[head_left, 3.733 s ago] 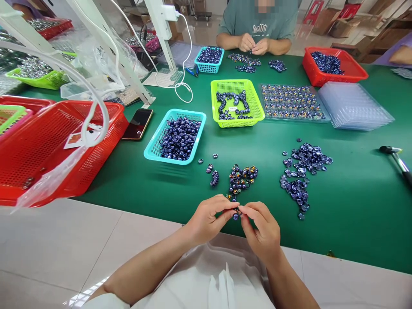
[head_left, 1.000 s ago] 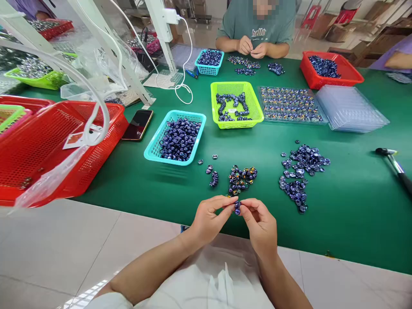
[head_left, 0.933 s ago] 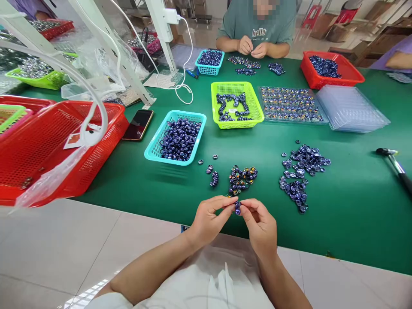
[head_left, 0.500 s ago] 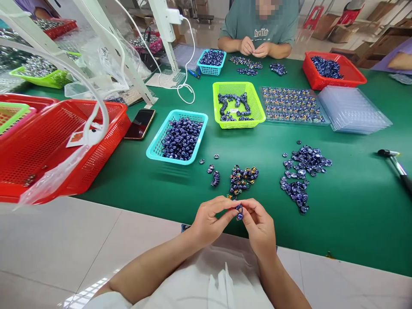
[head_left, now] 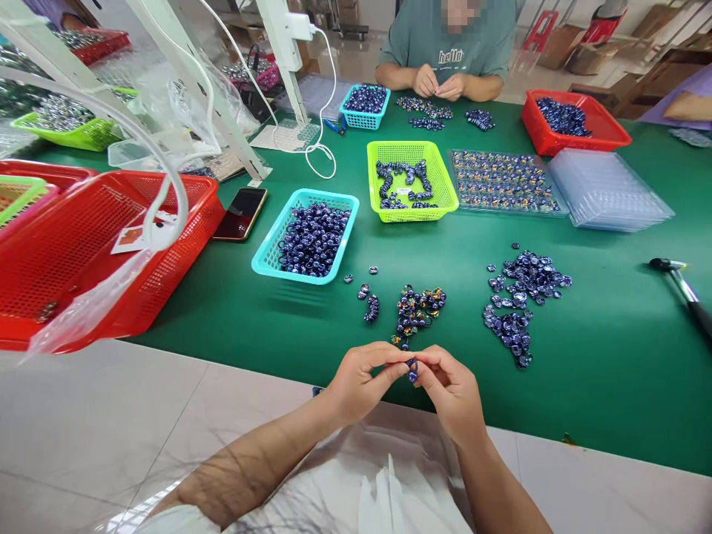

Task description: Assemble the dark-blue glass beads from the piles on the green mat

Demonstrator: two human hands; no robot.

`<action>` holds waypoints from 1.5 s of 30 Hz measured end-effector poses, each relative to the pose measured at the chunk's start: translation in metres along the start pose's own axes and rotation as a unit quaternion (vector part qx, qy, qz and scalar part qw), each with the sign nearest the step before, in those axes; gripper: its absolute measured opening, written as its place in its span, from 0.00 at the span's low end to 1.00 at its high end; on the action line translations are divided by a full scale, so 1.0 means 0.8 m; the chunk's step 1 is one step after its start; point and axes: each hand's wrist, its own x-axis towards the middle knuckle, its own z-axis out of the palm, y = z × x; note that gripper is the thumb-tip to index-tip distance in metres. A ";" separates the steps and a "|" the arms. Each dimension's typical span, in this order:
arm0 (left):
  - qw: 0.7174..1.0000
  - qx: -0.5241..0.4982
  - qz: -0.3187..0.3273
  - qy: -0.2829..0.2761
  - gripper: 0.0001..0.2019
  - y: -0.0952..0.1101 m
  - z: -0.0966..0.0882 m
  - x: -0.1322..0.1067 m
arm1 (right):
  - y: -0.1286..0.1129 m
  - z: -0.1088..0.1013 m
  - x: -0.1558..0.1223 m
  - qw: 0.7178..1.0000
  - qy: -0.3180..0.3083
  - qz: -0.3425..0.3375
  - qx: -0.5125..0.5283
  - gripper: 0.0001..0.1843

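Between my fingertips, at the near edge of the table, is a small shiny dark-blue ring (head_left: 412, 372). My left hand (head_left: 360, 384) pinches it from one side with thumb and forefinger. From the other side my right hand (head_left: 455, 394) grips it the same way; the fingers partly cover it. Just beyond them lies a pile of dark-blue rings with orange bits (head_left: 418, 310). A short curved row of dark-blue round pieces (head_left: 371, 308) is left of that pile. Farther right spreads a heap of loose dark-blue discs (head_left: 528, 278).
A light-blue basket (head_left: 262, 259) of blue pieces and a yellow-green basket (head_left: 452, 182) stand ahead. Behind are a filled clear tray (head_left: 509, 210), stacked trays (head_left: 609, 189) and a red basket (head_left: 609, 133). A hammer (head_left: 681, 285) lies right, a phone (head_left: 240, 215) left. A co-worker (head_left: 448, 52) sits opposite.
Both hands have shifted very slightly toward me, with the ring still pinched between them. The ring has turned a little. The piles and baskets are unchanged.
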 end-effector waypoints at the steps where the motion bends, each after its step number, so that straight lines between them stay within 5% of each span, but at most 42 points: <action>1: 0.999 -0.028 -0.042 -0.011 0.08 0.000 -0.002 0.002 | 0.000 -0.003 -0.001 0.999 -0.005 -0.010 -0.034 0.06; 7: 0.933 -0.211 -0.269 -0.115 0.11 0.004 -0.021 0.021 | -0.007 -0.016 -0.002 0.985 -0.079 -0.057 -0.145 0.12; 14: 0.912 -0.228 -0.305 -0.154 0.20 0.007 -0.034 0.031 | -0.012 -0.013 0.003 0.979 -0.140 -0.079 -0.125 0.14; 20: 0.964 -0.166 -0.181 -0.098 0.24 -0.006 -0.025 0.021 | -0.004 -0.006 0.001 0.987 -0.087 -0.099 -0.090 0.10; 23: 0.979 -0.143 -0.090 -0.114 0.32 -0.009 -0.019 0.017 | 0.004 0.001 -0.004 0.992 -0.069 -0.094 -0.038 0.10; 26: 0.978 -0.156 -0.038 -0.131 0.29 -0.009 -0.009 0.011 | 0.010 0.008 -0.009 0.993 -0.038 -0.111 -0.023 0.09; 32: 0.978 -0.186 0.011 -0.096 0.21 -0.008 0.012 -0.002 | 0.015 0.018 -0.021 0.981 0.041 -0.177 -0.072 0.08; 39: 0.979 -0.187 0.007 -0.075 0.18 -0.015 0.011 -0.008 | 0.017 0.024 -0.016 0.972 0.053 -0.200 -0.106 0.09; 42: 0.988 -0.125 0.004 -0.096 0.18 -0.011 0.003 -0.006 | 0.016 0.019 -0.010 0.971 0.027 -0.197 -0.136 0.11; 45: 0.994 0.006 0.067 -0.081 0.21 -0.002 -0.006 -0.002 | 0.012 0.013 -0.003 0.969 0.003 -0.176 -0.171 0.14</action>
